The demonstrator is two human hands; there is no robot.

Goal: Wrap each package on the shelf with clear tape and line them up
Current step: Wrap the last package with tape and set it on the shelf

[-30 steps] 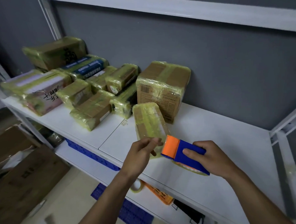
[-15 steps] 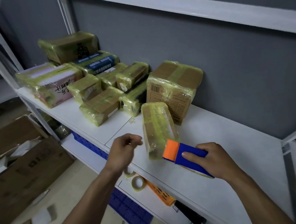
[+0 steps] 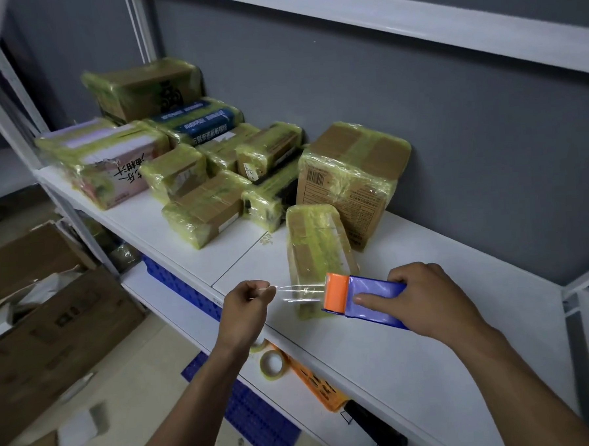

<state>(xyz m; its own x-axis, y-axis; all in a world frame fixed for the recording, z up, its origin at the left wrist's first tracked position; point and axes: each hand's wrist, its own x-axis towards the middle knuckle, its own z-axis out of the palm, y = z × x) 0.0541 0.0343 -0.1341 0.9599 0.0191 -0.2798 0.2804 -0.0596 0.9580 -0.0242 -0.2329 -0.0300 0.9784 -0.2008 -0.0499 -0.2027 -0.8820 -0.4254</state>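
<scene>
"Where's the parcel being worked on?"

"The slim package lies flat on the shelf, just beyond both hands. Its near end is behind the tape dispenser."

"And the hands?"

"The right hand grips the dispenser's blue body. The left hand, fingers curled, pinches the end of the clear tape, which stretches leftward from the orange head. The other wrapped packages are piled far left."

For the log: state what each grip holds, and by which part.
Left grip pinches the tape by its free end; right grip holds the dispenser by its blue body.
</scene>
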